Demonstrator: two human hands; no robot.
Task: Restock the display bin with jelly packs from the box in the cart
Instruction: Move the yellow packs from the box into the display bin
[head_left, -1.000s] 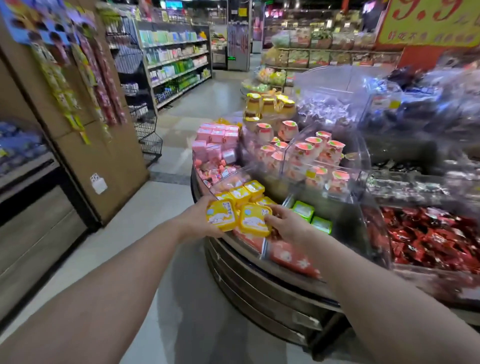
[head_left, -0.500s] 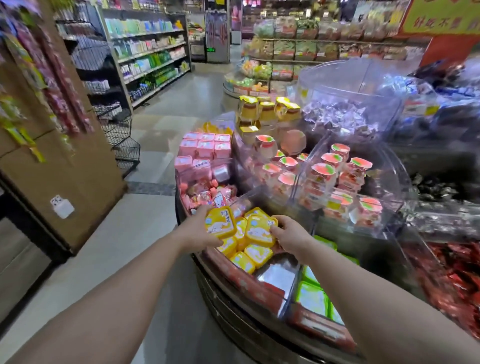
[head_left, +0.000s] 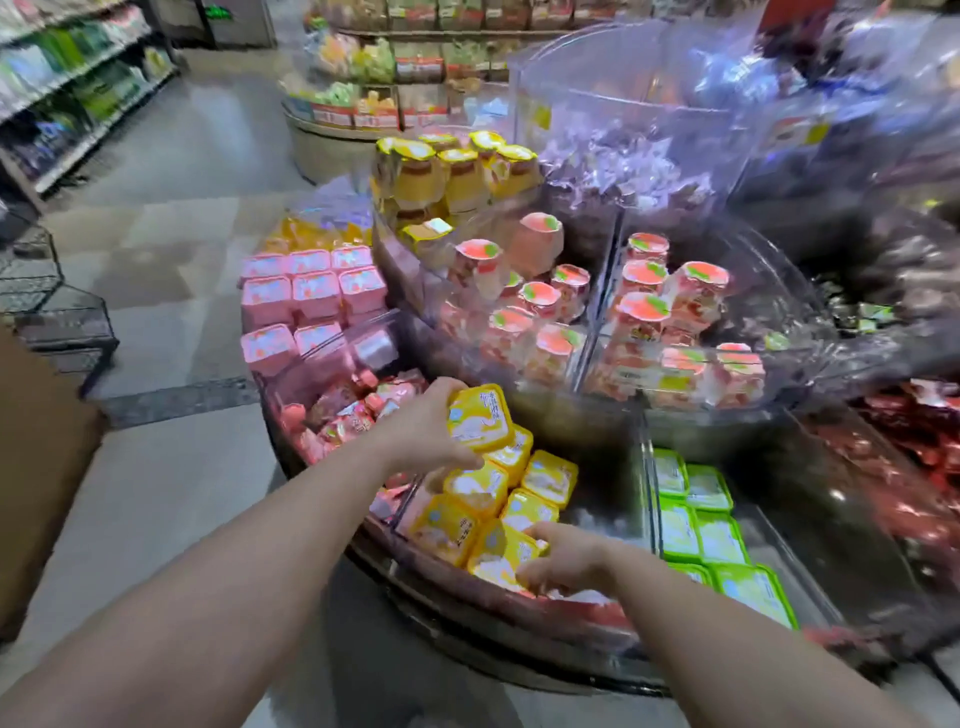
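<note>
My left hand (head_left: 421, 431) grips a yellow jelly pack (head_left: 478, 418) held tilted above the display bin (head_left: 597, 514), a clear-walled compartment on a round stand. Several more yellow jelly packs (head_left: 548, 475) lie in the bin's left part. My right hand (head_left: 563, 561) rests on a yellow pack at the bin's front (head_left: 498, 553), fingers curled over its edge. The right part of that compartment is bare. The cart and its box are out of view.
Green jelly packs (head_left: 696, 530) fill the compartment to the right. Pink packs (head_left: 311, 296) and small pink sweets (head_left: 348, 410) lie to the left. Clear tubs of peach cups (head_left: 644, 317) and yellow cups (head_left: 457, 171) rise behind. A wire basket rack (head_left: 57, 306) and brown panel (head_left: 36, 467) stand at left.
The view tilted down and closer to the bin. My right hand dropped from beside the left to the front of the bin, its yellow pack now low among the others. My left still holds its pack.
</note>
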